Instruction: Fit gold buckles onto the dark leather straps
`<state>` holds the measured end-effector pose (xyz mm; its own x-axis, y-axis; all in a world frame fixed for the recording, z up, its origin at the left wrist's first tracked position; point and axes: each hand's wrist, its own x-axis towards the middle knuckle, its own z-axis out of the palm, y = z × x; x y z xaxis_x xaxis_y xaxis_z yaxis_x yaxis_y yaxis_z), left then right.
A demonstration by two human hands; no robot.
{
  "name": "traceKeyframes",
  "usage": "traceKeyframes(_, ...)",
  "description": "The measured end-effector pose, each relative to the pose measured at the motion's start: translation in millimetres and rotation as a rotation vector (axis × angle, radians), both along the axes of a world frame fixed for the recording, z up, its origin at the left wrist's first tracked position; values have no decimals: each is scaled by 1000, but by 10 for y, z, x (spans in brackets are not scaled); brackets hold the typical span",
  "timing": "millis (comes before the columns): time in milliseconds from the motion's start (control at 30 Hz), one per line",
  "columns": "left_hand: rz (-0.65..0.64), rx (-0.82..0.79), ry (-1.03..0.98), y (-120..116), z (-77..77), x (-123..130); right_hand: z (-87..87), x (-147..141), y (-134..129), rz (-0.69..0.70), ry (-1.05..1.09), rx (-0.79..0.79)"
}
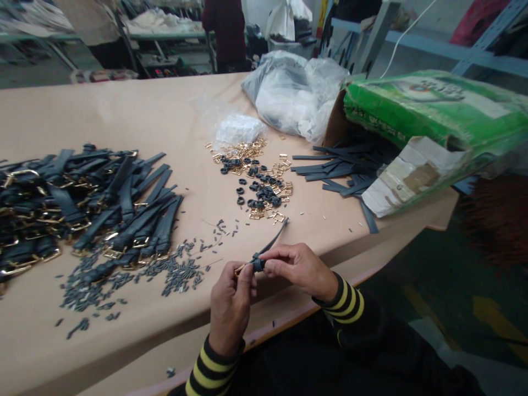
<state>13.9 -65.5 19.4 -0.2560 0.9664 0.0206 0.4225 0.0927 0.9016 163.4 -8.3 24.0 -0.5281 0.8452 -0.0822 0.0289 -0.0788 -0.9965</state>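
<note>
- While the left hand [231, 308] pinches a gold buckle [240, 269] at one end of a dark strap [273, 238], the right hand [299, 269] grips the strap just beside it, with thumb and fingers clenched around a black loop [258, 265].
- Both hands are closed on the strap and hold it above the near part of the table [124, 110], its free tip slanting up and away.
- Black-and-yellow striped sleeves [210, 374] cover the wrists.
- To the left of the hands lies a heap of buckled straps [82, 203], dark with gold buckles.
- Small dark pieces [177, 275] lie scattered along the front of that heap, near the hands.
- Ahead of the hands, gold buckles and black loops [256, 187] lie mixed together, just beside a white plastic bundle [239, 129].
- Further right, loose dark strips [338, 165] spill from a torn green carton [429, 110], next to a white plastic sack [289, 93].
- Beyond the table, a person in dark red [223, 27] stands near metal shelving [165, 36].
</note>
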Motion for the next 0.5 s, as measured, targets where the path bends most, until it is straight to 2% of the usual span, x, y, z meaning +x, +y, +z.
traceKeyframes(100,-22,3,23,-16,-19,44,28,-14,-18,-28,-66,105)
traceKeyframes(300,-14,27,191,-64,-4,114,48,-104,-83,-61,3,-92)
traceKeyframes(433,-111,60,270,-52,14,89,73,-97,-86,-129,-73,-19)
traceKeyframes(500,-154,57,255,-38,5,61,97,-67,-69,-94,-120,22)
